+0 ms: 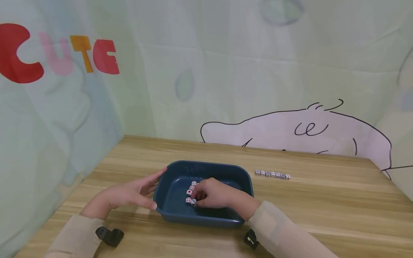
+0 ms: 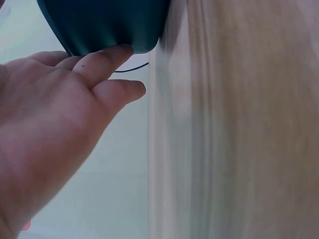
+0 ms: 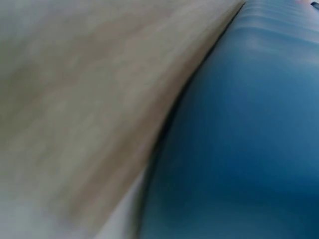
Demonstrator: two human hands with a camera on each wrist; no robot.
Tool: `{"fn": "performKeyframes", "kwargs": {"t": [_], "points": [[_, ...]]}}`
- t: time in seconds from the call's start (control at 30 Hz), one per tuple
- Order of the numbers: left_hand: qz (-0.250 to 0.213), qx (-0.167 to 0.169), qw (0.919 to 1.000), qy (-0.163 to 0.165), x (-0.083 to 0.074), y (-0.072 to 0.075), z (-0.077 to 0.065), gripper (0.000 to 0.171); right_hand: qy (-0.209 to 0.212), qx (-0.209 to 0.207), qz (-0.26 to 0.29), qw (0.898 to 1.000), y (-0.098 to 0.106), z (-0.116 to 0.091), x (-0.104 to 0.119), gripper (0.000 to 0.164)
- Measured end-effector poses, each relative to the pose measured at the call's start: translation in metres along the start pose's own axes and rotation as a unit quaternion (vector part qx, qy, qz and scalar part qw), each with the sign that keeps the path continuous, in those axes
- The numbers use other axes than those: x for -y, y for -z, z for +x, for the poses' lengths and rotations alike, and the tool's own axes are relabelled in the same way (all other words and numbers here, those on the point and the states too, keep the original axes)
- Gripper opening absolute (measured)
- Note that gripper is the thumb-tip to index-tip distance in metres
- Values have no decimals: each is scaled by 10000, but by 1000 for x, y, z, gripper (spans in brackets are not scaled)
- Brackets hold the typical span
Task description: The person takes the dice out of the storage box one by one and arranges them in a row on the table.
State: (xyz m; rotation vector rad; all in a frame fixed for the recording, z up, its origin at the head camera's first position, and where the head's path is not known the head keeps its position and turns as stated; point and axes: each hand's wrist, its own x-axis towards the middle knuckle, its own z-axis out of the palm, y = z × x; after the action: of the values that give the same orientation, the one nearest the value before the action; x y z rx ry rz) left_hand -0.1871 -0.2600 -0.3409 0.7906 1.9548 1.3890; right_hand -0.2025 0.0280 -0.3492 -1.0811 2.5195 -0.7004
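A dark blue rectangular tray sits on the wooden table. Spread along its left end, my left hand has the thumb at the near corner and the fingers against the outer wall. In the left wrist view, the fingertips of the left hand rest on the tray wall. My right hand reaches inside the tray, fingers curled, pinching a white die between thumb and index finger. Beside it lie another die, one with a large red dot, and more behind, partly hidden by the hand.
To the right of the tray, several dice stand in a row on the table. A printed cloth backdrop rises behind the table and along its left side. The right wrist view holds mostly the tray's outer wall, close up.
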Motion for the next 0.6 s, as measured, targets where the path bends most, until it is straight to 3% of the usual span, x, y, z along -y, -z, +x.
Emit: {"fn": "performKeyframes", "kwargs": {"t": [0.33,0.6], "points": [[34,-72,10000,-13,-1,0,-1,103,-16,-13,-197,9998,1,0,2,11],[61,-74,9999,54,-1,-1,-1,103,-13,-219,12,9998,3,-6,-4,12]]}}
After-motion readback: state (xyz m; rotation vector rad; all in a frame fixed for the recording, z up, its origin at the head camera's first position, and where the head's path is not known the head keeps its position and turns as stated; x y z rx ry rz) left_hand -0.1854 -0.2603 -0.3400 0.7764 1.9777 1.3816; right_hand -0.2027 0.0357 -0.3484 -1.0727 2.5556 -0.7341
